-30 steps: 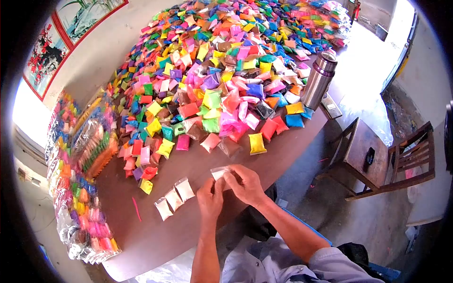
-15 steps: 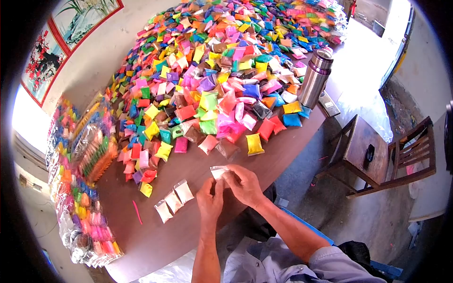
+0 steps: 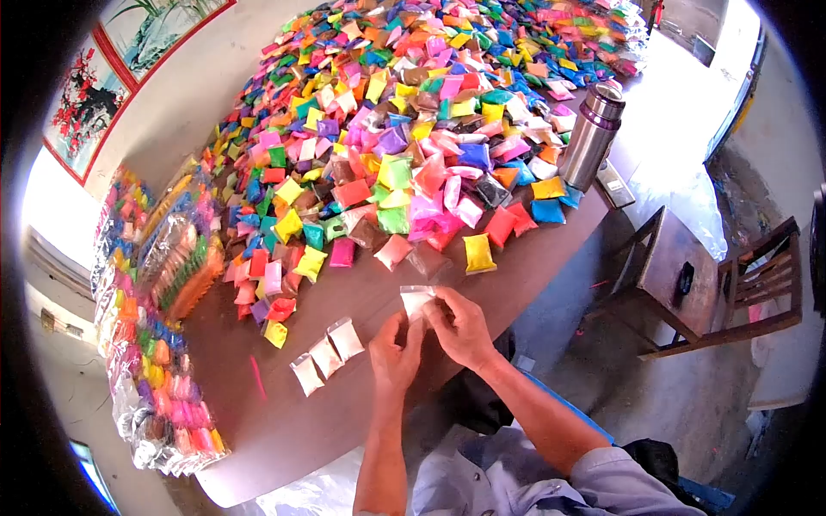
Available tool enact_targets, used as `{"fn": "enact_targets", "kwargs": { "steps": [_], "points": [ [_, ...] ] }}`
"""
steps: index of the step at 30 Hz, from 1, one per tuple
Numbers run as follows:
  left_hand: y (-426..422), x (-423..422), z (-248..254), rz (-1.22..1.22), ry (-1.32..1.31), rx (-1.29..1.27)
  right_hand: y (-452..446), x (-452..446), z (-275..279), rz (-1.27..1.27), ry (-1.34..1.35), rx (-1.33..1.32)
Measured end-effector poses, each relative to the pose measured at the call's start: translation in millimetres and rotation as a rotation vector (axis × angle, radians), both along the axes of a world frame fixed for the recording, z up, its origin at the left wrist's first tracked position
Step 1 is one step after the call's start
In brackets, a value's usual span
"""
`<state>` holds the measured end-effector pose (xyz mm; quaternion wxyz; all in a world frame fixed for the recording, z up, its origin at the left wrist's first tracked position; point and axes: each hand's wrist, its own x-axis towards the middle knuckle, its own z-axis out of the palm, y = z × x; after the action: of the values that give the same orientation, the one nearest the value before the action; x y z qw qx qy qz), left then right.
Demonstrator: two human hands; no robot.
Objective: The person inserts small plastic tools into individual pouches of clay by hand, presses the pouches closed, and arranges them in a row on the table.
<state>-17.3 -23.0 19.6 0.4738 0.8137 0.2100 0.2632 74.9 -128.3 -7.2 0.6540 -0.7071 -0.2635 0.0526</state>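
Note:
A small white packet (image 3: 416, 298) in clear film is pinched between my two hands above the table's near edge. My left hand (image 3: 396, 354) grips its lower left side, fingers closed. On the right side, the fingers and thumb of my right hand (image 3: 461, 328) close on the same packet and cover part of it. Left of my hands, three pale packets lie side by side in a slanted row on the table; the middle one (image 3: 326, 358) touches its neighbours. A thin pink strip (image 3: 258, 377) lies farther left.
A huge heap of colourful packets (image 3: 387, 172) covers the table's far part. Bagged packets (image 3: 163, 370) line the left edge. A steel flask (image 3: 594, 138) stands at the heap's right. A wooden chair (image 3: 688, 275) stands on the floor to the right.
The whole view has shifted slightly, so the scene sits a little lower and to the right. Both hands still hold the white packet, and more of its top shows now.

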Motion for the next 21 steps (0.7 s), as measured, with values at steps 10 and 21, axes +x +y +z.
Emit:
{"fn": "enact_targets", "kwargs": {
  "steps": [10,21],
  "points": [
    [7.4,-0.7,-18.9,0.043,-0.011,0.029,0.5,0.6,-3.6,0.049,-0.02,0.009],
    [7.6,-1.0,-10.7,0.034,-0.009,0.043,-0.9,-0.3,4.5,0.058,-0.003,0.016]
  ]
}}
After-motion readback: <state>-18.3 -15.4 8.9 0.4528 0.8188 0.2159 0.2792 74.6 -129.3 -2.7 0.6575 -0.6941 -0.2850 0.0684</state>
